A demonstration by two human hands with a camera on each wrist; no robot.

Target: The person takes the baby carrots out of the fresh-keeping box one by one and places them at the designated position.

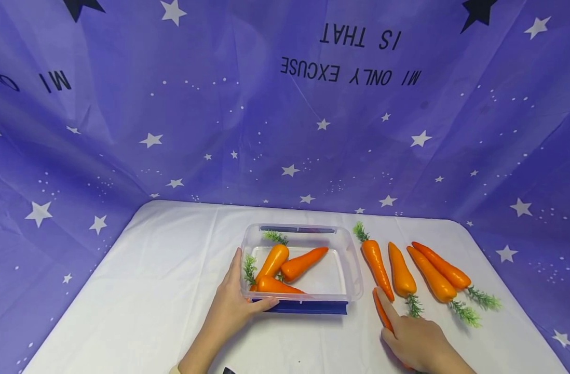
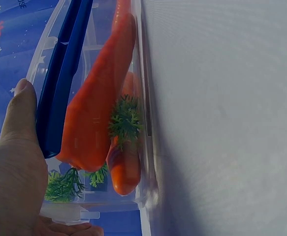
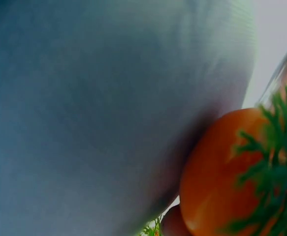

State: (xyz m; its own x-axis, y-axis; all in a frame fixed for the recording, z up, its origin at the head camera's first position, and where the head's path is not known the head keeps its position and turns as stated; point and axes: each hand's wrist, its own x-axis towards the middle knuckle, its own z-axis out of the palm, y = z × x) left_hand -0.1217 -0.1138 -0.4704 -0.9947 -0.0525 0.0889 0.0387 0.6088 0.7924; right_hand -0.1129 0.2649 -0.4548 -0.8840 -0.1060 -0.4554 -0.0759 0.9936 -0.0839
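A clear plastic box (image 1: 355,275) with blue latches stands mid-table. Three toy carrots with green tops lie inside it, one of them a slanting orange carrot (image 1: 306,263). My left hand (image 1: 233,306) grips the box's near left corner, fingers along the side wall and thumb at the front blue latch (image 2: 59,83). To the right of the box, my right hand (image 1: 416,337) holds another carrot (image 1: 382,310), its pointed end facing away from me. The palm fills most of the right wrist view, with the thick end of the held carrot (image 3: 222,172) beside it.
Several more carrots lie on the white tablecloth (image 1: 140,291) right of the box, including a long carrot (image 1: 377,265) close to the tip of the held one and a red-orange carrot (image 1: 446,267) farther right. A purple star-printed curtain (image 1: 266,130) surrounds the table's back and sides.
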